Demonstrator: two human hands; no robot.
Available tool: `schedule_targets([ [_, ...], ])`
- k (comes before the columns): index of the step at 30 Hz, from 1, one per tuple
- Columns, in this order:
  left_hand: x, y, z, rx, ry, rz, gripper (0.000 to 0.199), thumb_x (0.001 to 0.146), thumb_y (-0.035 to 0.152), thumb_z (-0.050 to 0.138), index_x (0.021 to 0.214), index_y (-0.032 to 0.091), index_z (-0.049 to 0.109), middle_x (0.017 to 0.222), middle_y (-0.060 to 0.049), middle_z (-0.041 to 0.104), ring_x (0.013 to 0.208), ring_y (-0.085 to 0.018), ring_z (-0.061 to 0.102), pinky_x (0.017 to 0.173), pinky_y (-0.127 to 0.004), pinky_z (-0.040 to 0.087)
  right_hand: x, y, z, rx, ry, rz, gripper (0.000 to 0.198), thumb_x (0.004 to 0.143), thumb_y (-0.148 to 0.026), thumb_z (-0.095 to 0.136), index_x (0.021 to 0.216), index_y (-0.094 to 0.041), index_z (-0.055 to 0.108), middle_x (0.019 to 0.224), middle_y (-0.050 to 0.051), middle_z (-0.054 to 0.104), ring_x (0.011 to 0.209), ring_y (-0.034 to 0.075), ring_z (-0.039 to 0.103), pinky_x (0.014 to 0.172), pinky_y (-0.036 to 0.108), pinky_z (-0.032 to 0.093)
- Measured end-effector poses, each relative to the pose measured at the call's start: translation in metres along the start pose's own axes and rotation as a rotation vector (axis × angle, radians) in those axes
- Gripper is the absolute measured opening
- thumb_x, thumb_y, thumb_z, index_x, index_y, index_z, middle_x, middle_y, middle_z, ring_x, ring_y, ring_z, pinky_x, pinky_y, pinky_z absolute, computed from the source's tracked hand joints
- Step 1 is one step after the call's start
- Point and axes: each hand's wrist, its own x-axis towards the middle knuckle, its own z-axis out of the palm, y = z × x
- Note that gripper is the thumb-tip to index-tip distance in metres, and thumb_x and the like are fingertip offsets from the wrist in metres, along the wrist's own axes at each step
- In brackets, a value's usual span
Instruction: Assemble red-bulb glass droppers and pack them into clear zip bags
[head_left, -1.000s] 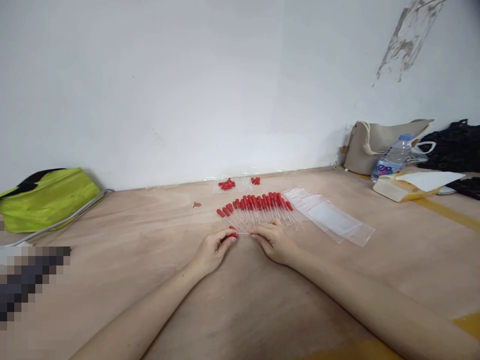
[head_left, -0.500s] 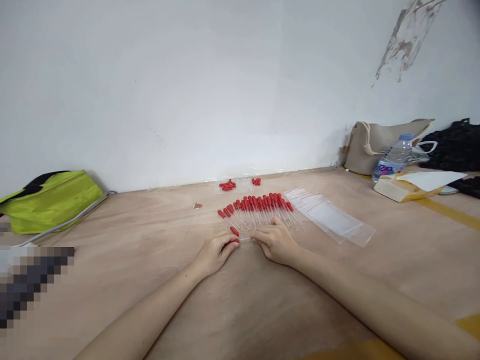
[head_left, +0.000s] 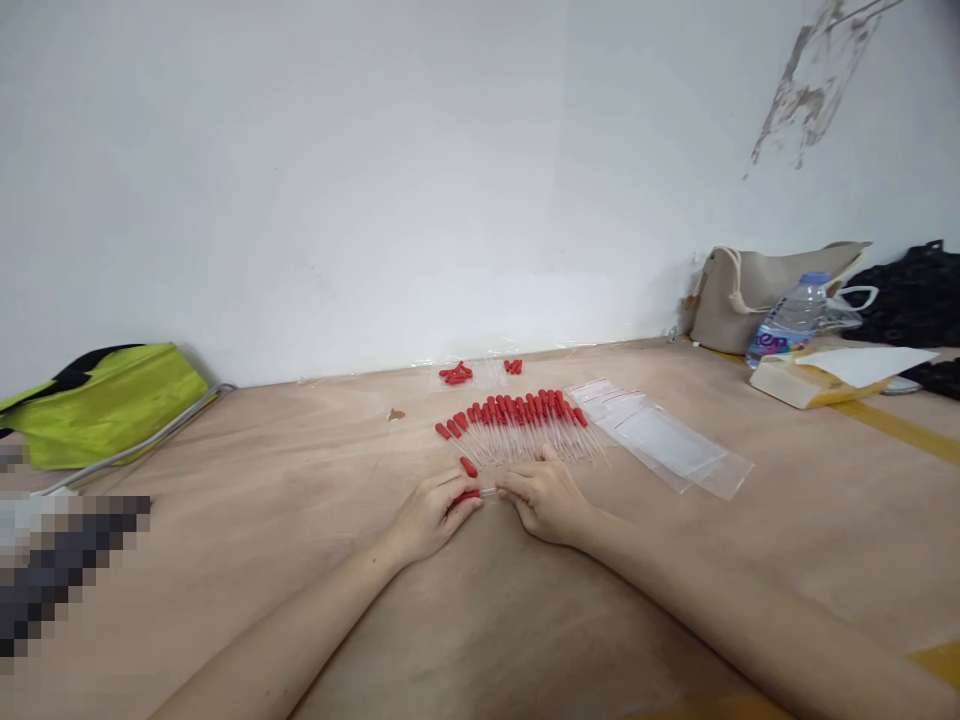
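Note:
Between thumb and fingers, my left hand (head_left: 439, 508) pinches a red rubber dropper bulb (head_left: 468, 496). My right hand (head_left: 541, 492) is closed on a clear glass dropper tube (head_left: 487, 492), whose end meets the bulb; how far it sits inside is hidden by my fingers. Just beyond my left fingertips lies a loose red bulb (head_left: 469, 467). Past both hands, a row of several droppers (head_left: 517, 412) with red bulbs fans out, their clear tubes pointing toward me.
Behind the row, more red bulbs (head_left: 456, 373) lie on clear plastic by the wall. Clear zip bags (head_left: 667, 440) are at the right. Farther right are a water bottle (head_left: 791, 318), a grey bag (head_left: 750, 290) and an opened paper packet (head_left: 814, 378). A yellow-green bag (head_left: 112, 405) lies left.
Both hands have drawn closer together and slightly toward me. Less of the tube shows between them, and more of the red bulb shows at my left fingers.

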Motion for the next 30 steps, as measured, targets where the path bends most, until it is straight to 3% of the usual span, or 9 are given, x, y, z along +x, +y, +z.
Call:
schedule_targets([
  [4,0.005,-0.006,-0.005,0.002,0.048,0.044,0.021,0.087,0.027,0.041,0.092,0.019,0.06,0.084,-0.005,0.061,0.076,-0.015,0.056,0.071,-0.026,0.043,0.004,-0.008,-0.006,-0.113,-0.043,0.023,0.019,0.083,-0.018,0.043,0.077,-0.018,0.061,0.077,0.005,0.063,0.075,0.016,0.048,0.068,0.031,0.021],
  [7,0.006,-0.013,-0.01,0.029,0.138,0.026,0.023,0.083,0.031,0.049,0.103,0.02,0.056,0.096,-0.006,0.06,0.09,-0.018,0.055,0.082,-0.03,0.042,0.008,-0.012,-0.016,-0.186,-0.076,0.048,0.021,0.082,-0.02,0.044,0.074,-0.016,0.062,0.081,0.008,0.063,0.08,0.019,0.048,0.068,0.033,0.023],
  [9,0.005,-0.02,-0.011,0.086,0.232,-0.079,0.033,0.08,0.035,0.053,0.11,0.02,0.05,0.105,-0.008,0.057,0.099,-0.021,0.051,0.087,-0.034,0.039,0.014,-0.009,-0.023,-0.168,-0.072,0.151,0.021,0.083,-0.022,0.044,0.073,-0.017,0.063,0.079,0.008,0.063,0.08,0.02,0.049,0.069,0.033,0.024],
  [12,0.004,-0.032,-0.009,0.172,0.305,-0.32,0.039,0.08,0.039,0.051,0.112,0.017,0.047,0.11,-0.011,0.055,0.104,-0.025,0.049,0.088,-0.039,0.039,0.03,0.005,-0.029,-0.035,-0.037,0.419,0.021,0.083,-0.026,0.044,0.078,-0.019,0.063,0.08,0.004,0.065,0.079,0.018,0.053,0.069,0.03,0.028],
  [16,0.006,-0.046,-0.002,0.177,0.191,-0.434,0.053,0.083,0.04,0.043,0.127,0.013,0.033,0.125,-0.016,0.046,0.116,-0.028,0.041,0.095,-0.043,0.032,0.059,0.022,-0.018,0.125,0.031,0.642,0.021,0.08,-0.028,0.049,0.098,-0.018,0.057,0.079,0.002,0.065,0.077,0.016,0.057,0.068,0.026,0.032],
  [19,0.01,-0.052,0.001,0.18,0.087,-0.481,0.057,0.086,0.038,0.036,0.134,0.013,0.021,0.133,-0.016,0.039,0.124,-0.029,0.032,0.099,-0.047,0.023,0.077,0.021,0.001,0.09,0.027,0.634,0.021,0.079,-0.026,0.049,0.097,-0.018,0.053,0.08,0.002,0.065,0.079,0.017,0.057,0.07,0.028,0.032],
  [23,0.015,-0.053,-0.001,0.221,-0.007,-0.478,0.056,0.087,0.033,0.032,0.136,0.009,0.018,0.14,-0.016,0.027,0.129,-0.027,0.023,0.103,-0.046,0.017,0.089,0.011,0.022,-0.038,-0.01,0.61,0.019,0.078,-0.025,0.048,0.095,-0.018,0.052,0.084,0.006,0.064,0.084,0.02,0.056,0.075,0.032,0.029],
  [30,0.019,-0.049,-0.006,0.256,-0.077,-0.424,0.053,0.087,0.028,0.03,0.136,0.01,0.021,0.14,-0.013,0.029,0.129,-0.023,0.025,0.104,-0.044,0.017,0.087,0.007,0.029,-0.123,-0.001,0.685,0.024,0.079,-0.032,0.047,0.094,-0.015,0.053,0.083,0.01,0.064,0.083,0.023,0.056,0.073,0.035,0.028],
])
